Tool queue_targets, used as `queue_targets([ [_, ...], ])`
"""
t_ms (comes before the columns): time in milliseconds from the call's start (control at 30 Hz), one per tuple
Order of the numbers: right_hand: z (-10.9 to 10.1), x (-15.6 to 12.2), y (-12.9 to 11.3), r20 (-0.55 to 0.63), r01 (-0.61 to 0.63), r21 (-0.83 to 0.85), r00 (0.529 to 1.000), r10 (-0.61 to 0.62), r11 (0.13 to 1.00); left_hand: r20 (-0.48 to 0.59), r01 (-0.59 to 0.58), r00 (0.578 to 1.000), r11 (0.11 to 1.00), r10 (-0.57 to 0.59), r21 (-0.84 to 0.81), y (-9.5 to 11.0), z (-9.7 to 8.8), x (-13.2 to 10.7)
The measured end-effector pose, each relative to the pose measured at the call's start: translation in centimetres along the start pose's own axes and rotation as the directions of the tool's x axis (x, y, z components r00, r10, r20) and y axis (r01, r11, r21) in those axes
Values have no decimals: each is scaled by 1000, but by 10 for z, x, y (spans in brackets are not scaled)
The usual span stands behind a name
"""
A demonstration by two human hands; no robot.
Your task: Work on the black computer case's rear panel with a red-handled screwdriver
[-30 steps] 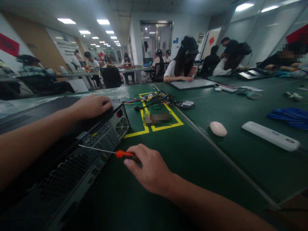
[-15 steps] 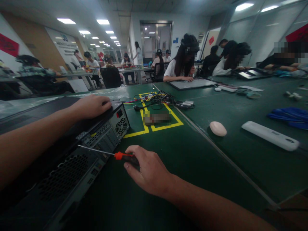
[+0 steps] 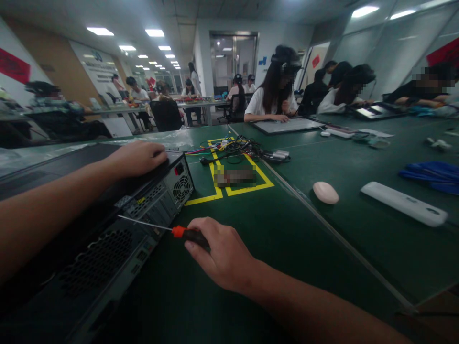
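Note:
A black computer case (image 3: 181,162) lies on its side at the left, its rear panel with vents and a fan grille facing me. My left hand (image 3: 138,160) rests on the top face near the rear corner, fingers laid out over it and partly hidden. In my right hand (image 3: 224,251) is a screwdriver (image 3: 178,231) with an orange and black handle, the fingers wrapped round it. Its thin shaft points left, and the tip appears at the rear panel's upper edge; whether it touches a screw I cannot tell.
Beyond the case lie tangled cables (image 3: 244,145) and a pixelated object (image 3: 236,177) inside yellow tape (image 3: 251,188). To the right are a pale oval object (image 3: 325,192), a white elongated device (image 3: 403,203) and blue cloth (image 3: 430,174). A person (image 3: 272,98) works across the green table (image 3: 304,239).
Both hands, the screwdriver and the case stay nearly still; the view has shifted slightly. Across the table, the person's raised hand has lowered a little.

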State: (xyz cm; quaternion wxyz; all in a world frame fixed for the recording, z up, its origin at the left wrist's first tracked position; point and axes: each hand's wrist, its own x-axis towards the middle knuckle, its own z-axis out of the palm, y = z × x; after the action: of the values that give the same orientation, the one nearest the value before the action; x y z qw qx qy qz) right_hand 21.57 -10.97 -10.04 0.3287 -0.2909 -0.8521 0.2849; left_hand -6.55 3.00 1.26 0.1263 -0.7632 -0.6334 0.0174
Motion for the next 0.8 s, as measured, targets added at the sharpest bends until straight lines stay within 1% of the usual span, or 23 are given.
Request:
queue_targets([
  [267, 1, 0, 1, -27, 18, 12, 999, -18, 1000, -1, 3, 1000, 1000, -3, -1, 2, -2, -1],
  [567, 2, 0, 1, -48, 33, -28, 998, -34, 999, -6, 3, 1000, 1000, -2, 14, -1, 1, 0],
  [800, 2, 0, 0, -31, 26, -21, 999, -26, 999, -2, -1, 1000, 1000, 1, 7, 0, 0, 0],
])
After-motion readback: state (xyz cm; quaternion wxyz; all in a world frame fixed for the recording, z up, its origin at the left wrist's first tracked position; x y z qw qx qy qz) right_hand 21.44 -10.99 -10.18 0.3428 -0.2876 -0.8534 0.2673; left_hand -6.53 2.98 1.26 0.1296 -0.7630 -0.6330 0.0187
